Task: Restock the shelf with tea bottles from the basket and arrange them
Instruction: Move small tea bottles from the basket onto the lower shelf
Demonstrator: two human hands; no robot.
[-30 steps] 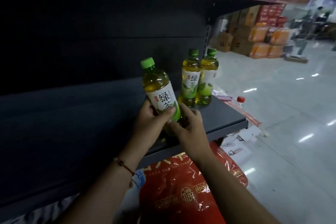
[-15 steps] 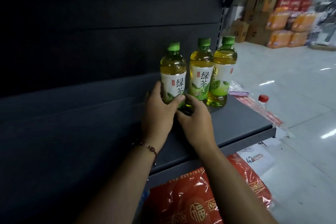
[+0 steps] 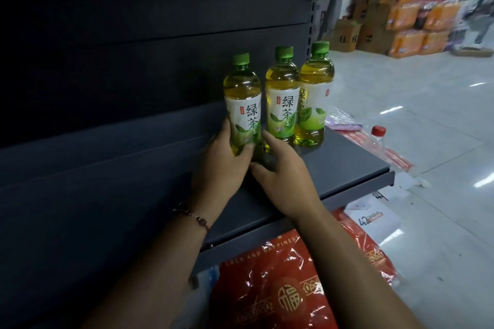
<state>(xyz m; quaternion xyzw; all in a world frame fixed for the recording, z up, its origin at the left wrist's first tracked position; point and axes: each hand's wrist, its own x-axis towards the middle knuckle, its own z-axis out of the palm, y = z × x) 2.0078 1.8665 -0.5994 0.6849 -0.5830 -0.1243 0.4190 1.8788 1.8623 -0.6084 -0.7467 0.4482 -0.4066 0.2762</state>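
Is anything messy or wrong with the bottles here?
The three tea bottles stand upright in a row on the shelf, caps on, nothing spilled. The odd bit is on the floor beside the shelf: a red-capped bottle lying among loose plastic wrapping.

**A shop aisle mid-restock**

Dark metal retail shelving [image 3: 334,168] fills the left and centre of the frame, bearing identical green tea bottles [image 3: 283,99]. At upper right, stacked cardboard cartons [image 3: 347,35] and shrink-wrapped orange drink packs [image 3: 411,40] stand on a glossy tiled floor [image 3: 427,104].
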